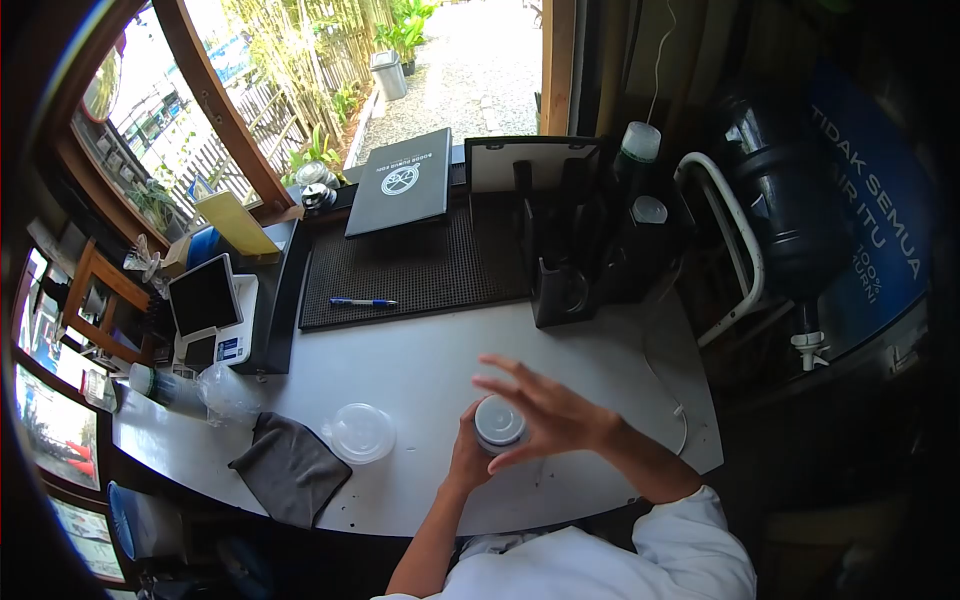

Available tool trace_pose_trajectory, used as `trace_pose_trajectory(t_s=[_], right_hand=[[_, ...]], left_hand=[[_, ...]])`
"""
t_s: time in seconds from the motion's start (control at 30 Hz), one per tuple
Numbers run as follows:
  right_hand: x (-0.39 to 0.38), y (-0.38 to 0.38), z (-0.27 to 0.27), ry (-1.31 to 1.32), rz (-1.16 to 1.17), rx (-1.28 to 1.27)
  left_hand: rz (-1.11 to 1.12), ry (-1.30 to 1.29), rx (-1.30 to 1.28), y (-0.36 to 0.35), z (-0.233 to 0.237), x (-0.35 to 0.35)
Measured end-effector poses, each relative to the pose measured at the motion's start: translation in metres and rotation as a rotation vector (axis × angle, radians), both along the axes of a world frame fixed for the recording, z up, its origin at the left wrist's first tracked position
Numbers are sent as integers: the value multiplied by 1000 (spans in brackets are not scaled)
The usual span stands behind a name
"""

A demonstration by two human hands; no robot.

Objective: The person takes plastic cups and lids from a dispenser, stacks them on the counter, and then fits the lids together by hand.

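A small lidded jar with a pale round top stands near the front edge of the white table. Wrapped around its left side is my left hand. My right hand hovers over the right of the jar, fingers spread and thumb beside the lid, with nothing held in it. To the left of the jar lies a clear round plastic container. Next to that, a dark grey cloth hangs partly over the table edge.
A blue pen rests on the black bar mat, below a dark menu board. At left are a tablet register and stacked plastic cups. A black holder and a large water bottle stand at right.
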State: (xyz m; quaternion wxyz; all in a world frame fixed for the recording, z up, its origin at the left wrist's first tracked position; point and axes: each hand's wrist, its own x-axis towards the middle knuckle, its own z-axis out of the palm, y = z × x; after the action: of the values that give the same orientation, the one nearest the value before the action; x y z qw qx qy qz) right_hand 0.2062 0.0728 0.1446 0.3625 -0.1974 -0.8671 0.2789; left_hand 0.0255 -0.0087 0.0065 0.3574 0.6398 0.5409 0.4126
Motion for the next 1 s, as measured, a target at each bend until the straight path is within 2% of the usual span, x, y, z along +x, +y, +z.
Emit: trace_pose_trajectory(t_s=[0.03, 0.13, 0.17, 0.23, 0.27, 0.33, 0.37, 0.43, 0.5, 0.57, 0.63, 0.73, 0.83, 0.87, 0.97, 1.0], right_hand=[[-6, -6, -26, 1, 26, -67], [3, -2, -38, -133, 30, 48], [8, -2, -36, -86, -5, 81], [19, 9, -1, 1, -59, 157], [25, 20, 22, 198, -26, 160], [48, 58, 63, 484, -83, 289], [53, 72, 79, 725, -158, 156], [79, 123, 127, 806, -549, 249], [112, 185, 156, 684, -863, 473], [148, 253, 161, 431, -1097, 869], [170, 296, 146, 316, -1081, 795], [173, 316, 111, 235, -1019, 489], [176, 323, 72, 145, -966, 452], [167, 308, 72, 138, -1032, 300], [155, 302, 66, -165, -1304, 309], [143, 286, 71, -167, -1389, 320]], left_hand=[[-17, -44, 1, 0, -7, -2], [-62, -103, 25, 6, -22, 3], [-74, -107, 33, 6, -24, 4], [-66, 51, 15, 5, -11, 3], [-52, 126, 2, 2, -6, 3], [-31, 74, -21, 1, 0, 6], [-21, 50, -29, 0, 2, 6], [-12, 43, -23, 0, -1, 6], [-13, 52, -7, 1, 0, 5], [-27, 78, 22, 3, 6, 5], [-24, 80, 9, 4, 15, 7], [-10, 88, -26, 3, 17, 9], [2, 88, -43, 2, 12, 8], [3, 86, -45, 2, 11, 8], [8, 59, -50, 2, 12, 8], [4, 55, -51, 0, 11, 8]])
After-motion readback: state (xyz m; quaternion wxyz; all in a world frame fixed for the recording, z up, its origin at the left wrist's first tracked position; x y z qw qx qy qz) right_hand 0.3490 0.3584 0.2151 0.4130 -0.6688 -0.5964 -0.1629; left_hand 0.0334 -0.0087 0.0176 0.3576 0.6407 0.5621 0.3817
